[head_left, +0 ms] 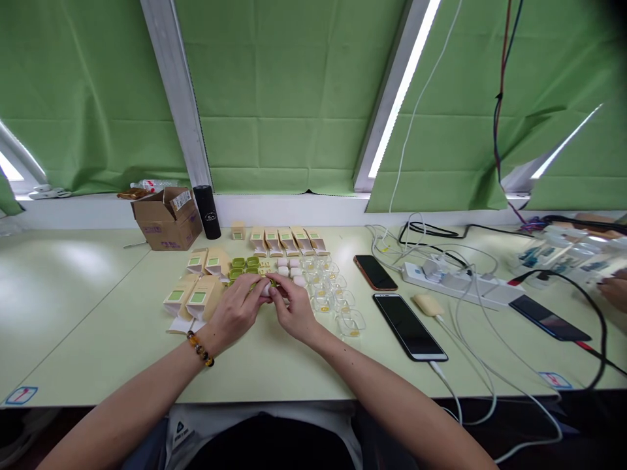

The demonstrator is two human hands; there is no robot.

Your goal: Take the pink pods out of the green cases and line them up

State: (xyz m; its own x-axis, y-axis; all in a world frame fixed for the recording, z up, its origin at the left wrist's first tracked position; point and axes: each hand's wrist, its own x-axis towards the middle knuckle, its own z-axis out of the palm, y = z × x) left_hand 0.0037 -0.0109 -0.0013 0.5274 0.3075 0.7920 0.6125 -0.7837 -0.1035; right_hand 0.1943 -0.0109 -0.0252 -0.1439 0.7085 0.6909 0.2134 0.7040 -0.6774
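My left hand (238, 304) and my right hand (294, 309) meet above the table, fingers closed round a small pale pink piece (266, 289). Something green shows at the fingertips, mostly covered by them. Just beyond my left hand sit several small green square pieces (238, 263). Several pale pink rounded pieces (294, 263) lie past my right hand, with tiny yellow bits (264, 265) between the two groups. Rows of small clear cups (351, 322) stand to the right of my right hand. Small cream cartons (205, 295) with green labels are left of my left hand.
More cartons (287, 241) line the back. A cardboard box (167, 219) and a black bottle (208, 212) stand back left. Two phones (409, 326), a power strip (460, 286) and tangled cables occupy the right. Another person's hand (614, 290) is blurred at the right edge.
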